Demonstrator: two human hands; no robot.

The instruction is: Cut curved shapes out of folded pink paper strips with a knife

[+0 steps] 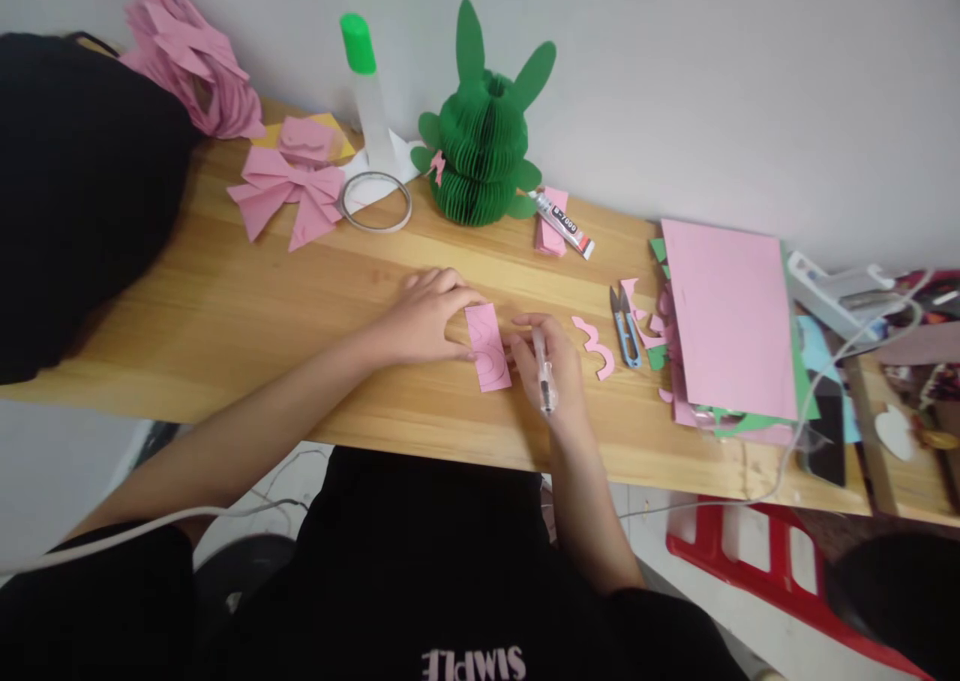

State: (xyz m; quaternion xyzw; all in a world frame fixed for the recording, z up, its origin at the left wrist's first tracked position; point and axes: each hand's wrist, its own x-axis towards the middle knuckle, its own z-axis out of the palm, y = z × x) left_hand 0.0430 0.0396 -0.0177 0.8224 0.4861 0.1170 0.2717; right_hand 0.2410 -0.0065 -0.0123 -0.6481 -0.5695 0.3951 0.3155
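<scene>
On the wooden table lies a small pink paper rectangle (488, 349) with curved lines drawn on it. My left hand (426, 318) holds it by its left side, index finger at the top corner and thumb lower down. In my right hand (561, 366) is a clear pen (543, 366), gripped just right of the paper; its tip is hidden behind the fingers. A pink paper cut-out (594, 347) shaped like a 3 lies beyond my right hand. Past it rest small blue-handled thread snips (625, 328), blades pointing away from me.
A green honeycomb paper rabbit (484, 146), a glue tube (564, 225), a tape roll (375, 202), a green-capped bottle (367, 91) and a pink paper bow (289, 193) stand or lie along the back. Pink sheets (731, 321) and paper scraps are right; a black object (82, 201) is left.
</scene>
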